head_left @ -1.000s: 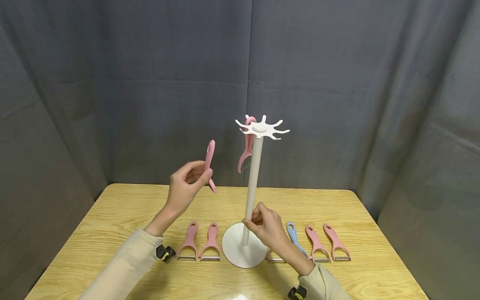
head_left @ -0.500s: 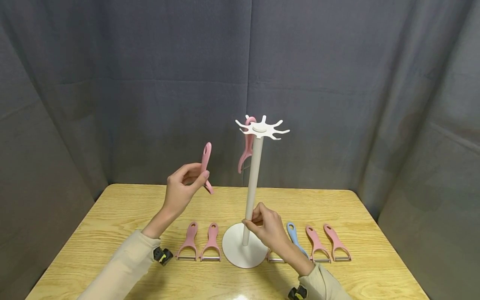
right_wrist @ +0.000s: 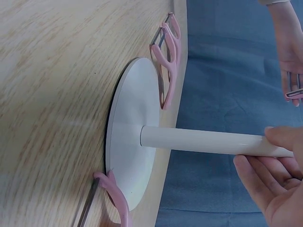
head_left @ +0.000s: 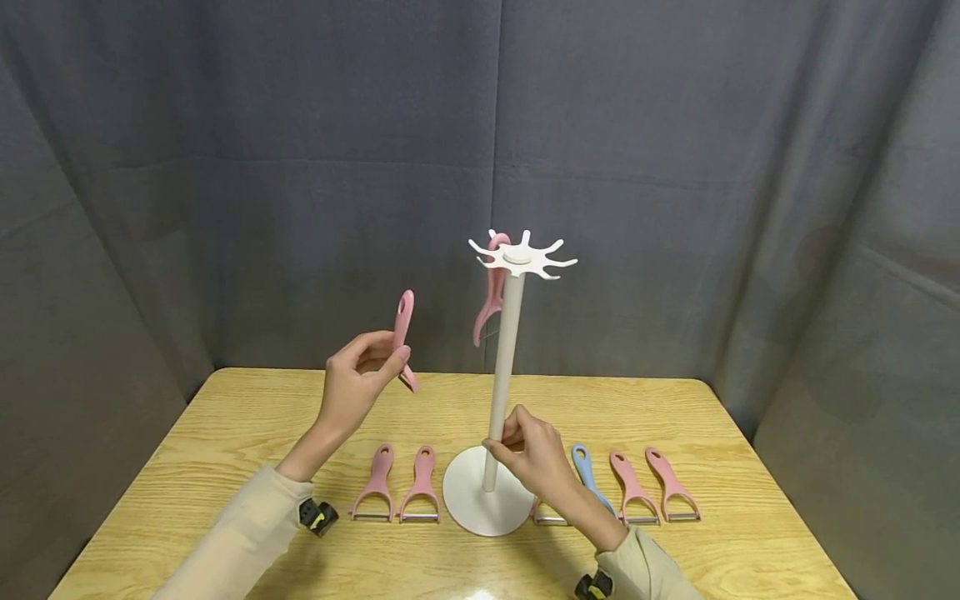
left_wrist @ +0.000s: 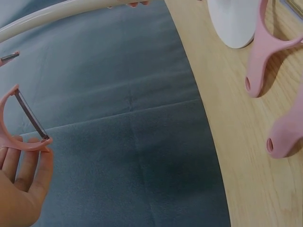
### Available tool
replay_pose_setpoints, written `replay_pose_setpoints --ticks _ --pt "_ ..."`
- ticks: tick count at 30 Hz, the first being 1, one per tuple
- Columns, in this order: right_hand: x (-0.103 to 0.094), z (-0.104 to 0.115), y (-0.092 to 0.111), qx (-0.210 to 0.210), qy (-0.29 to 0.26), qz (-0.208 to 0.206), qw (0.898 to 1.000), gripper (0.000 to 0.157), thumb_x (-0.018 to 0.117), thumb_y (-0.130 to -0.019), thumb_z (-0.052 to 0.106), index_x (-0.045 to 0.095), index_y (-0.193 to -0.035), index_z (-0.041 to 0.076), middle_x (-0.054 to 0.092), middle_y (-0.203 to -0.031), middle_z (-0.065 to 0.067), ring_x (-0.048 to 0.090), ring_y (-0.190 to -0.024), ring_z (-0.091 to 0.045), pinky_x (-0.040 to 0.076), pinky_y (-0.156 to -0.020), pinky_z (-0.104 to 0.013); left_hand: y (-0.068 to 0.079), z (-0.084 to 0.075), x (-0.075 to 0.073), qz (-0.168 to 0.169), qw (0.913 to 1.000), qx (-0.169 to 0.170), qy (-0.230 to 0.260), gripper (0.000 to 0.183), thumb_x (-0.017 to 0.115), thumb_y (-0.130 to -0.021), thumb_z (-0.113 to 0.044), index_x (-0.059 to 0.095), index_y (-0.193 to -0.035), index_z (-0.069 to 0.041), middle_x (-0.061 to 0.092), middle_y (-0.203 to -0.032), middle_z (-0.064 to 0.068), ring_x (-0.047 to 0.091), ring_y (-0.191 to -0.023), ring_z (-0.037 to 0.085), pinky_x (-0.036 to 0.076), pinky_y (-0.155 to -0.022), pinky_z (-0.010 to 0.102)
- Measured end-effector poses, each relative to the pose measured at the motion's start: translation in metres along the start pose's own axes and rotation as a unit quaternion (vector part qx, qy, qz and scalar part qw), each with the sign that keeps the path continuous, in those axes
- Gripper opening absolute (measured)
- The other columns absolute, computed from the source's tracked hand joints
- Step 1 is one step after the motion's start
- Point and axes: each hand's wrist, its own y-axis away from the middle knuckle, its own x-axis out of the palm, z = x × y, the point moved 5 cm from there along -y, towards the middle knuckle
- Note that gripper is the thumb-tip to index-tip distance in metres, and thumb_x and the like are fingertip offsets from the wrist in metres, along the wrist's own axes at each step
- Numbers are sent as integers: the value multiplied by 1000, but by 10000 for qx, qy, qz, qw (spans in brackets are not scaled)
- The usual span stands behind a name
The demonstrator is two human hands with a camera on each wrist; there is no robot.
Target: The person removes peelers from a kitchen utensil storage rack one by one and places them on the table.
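My left hand [head_left: 355, 385] pinches a pink peeler [head_left: 403, 321] in the air, left of a white stand [head_left: 507, 350]. The peeler's handle loop points up, and its metal blade [left_wrist: 32, 115] shows in the left wrist view. Low on the stand's pole, my right hand [head_left: 536, 452] grips it between thumb and fingers, above the round base [right_wrist: 135, 137]. Another pink peeler [head_left: 492, 287] hangs from one arm of the hook ring [head_left: 517, 257] at the top, on its left side.
Two pink peelers [head_left: 423, 483] lie left of the base on the wooden table [head_left: 285, 417]. To its right lie a blue peeler [head_left: 585, 467], two pink peelers [head_left: 667, 483] and another partly hidden by my right arm. Grey curtains [head_left: 337, 167] surround the table.
My left hand has drifted left and slightly down with the pink peeler, farther from the stand. My right hand stays on the pole.
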Motion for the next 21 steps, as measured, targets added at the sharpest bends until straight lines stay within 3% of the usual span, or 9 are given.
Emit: replay_pose_setpoints --ticks 7,14,21 --pt "0 0 -1 15 30 -2 10000 24 81 -82 2 58 -85 8 65 -78 -1 70 -71 -16 57 -64 -20 2 3 -3 30 10000 -24 -65 22 72 -88 4 68 -110 3 71 -95 15 67 -87 10 54 -81 20" --pt "0 0 0 43 -9 28 10000 23 80 -83 4 58 -86 6 65 -78 -2 70 -71 -18 56 -64 -20 2 -33 -4 3 9996 -166 -215 22 70 -85 12 65 -106 14 69 -92 25 66 -84 10 54 -78 19" --pt "0 0 -1 -41 41 -21 10000 24 80 -82 2 57 -85 7 65 -77 -1 69 -70 -16 56 -63 -20 3 -31 -4 21 9994 -250 -254 21 70 -86 10 65 -106 14 69 -92 24 66 -83 11 55 -78 20"
